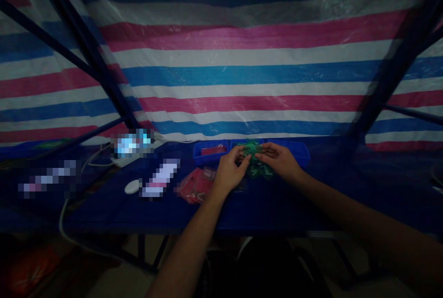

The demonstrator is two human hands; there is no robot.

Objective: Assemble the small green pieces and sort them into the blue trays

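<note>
My left hand point(232, 169) and my right hand point(281, 162) meet over the table, fingers curled on a translucent green plastic bag point(254, 149). It is held between them, in front of the blue trays. More crinkled green bags point(261, 171) lie just below my right hand's fingers. Beside my left wrist rests a pile of red plastic bags point(195, 186), with small contents that I cannot make out. The dim light blurs the finer details of what my fingertips pinch.
A blue tray point(195, 154) holds red packets point(212, 149); another blue tray point(304, 151) stands behind my right hand. Left on the blue table point(155, 217) are a round white object point(133, 187), a blurred-out phone-like device point(161, 178), a power strip point(138, 154) and a white cable point(62, 217).
</note>
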